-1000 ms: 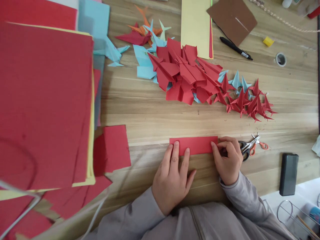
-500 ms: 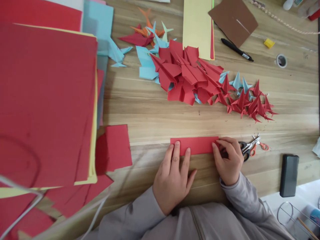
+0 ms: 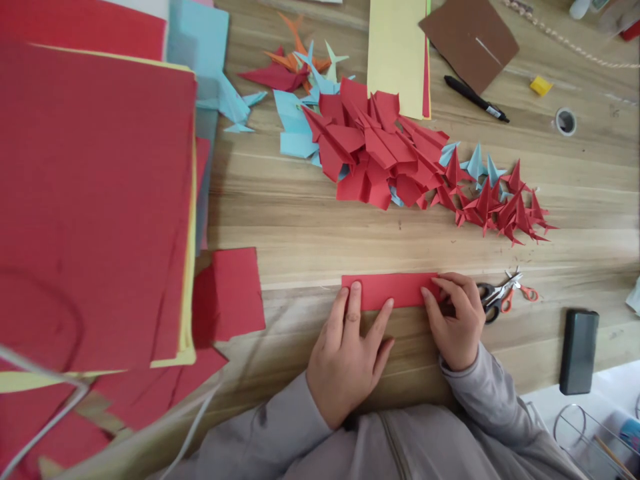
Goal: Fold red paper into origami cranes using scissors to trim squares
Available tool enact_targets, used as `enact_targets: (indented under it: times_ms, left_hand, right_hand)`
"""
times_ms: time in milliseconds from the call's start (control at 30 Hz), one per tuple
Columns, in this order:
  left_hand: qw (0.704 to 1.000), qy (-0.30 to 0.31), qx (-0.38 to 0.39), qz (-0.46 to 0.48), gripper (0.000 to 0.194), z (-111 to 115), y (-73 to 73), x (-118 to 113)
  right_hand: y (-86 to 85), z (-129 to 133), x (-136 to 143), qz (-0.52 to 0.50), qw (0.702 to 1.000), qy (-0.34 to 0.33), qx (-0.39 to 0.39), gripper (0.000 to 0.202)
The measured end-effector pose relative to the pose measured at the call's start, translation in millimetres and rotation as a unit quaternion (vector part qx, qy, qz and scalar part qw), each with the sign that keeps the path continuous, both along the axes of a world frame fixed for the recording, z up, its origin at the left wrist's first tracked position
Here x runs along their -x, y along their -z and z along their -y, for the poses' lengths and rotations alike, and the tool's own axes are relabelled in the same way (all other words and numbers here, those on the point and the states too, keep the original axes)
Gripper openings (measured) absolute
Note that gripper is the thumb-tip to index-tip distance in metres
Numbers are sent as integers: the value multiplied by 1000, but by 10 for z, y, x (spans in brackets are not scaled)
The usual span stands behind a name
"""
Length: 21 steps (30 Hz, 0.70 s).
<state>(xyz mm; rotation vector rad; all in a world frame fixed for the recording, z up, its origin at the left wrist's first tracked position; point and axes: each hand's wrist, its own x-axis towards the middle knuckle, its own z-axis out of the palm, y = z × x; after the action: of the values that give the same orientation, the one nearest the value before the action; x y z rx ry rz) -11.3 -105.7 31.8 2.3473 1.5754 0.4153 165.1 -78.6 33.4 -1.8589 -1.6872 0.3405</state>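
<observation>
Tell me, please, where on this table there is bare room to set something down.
A bare wood band runs between the pile of folded red paper and the red strip under both hands. Another lies right of the small paper birds, above the scissors. The left side is crowded with paper sheets.

Bare hands emerge from long grey sleeves (image 3: 493,393) — soft fabric, a zip (image 3: 395,447) down the front

Left hand (image 3: 350,353) flat, right hand (image 3: 457,320) curled (fingers pressing).
</observation>
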Motion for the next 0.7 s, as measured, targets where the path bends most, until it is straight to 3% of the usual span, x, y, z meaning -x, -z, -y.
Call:
enact_targets:
  times_ms: [700]
  left_hand:
    - [1000, -2, 0, -3, 55, 11, 25, -18]
  right_hand:
    - [21, -5, 2, -6, 1000, 21, -13, 8]
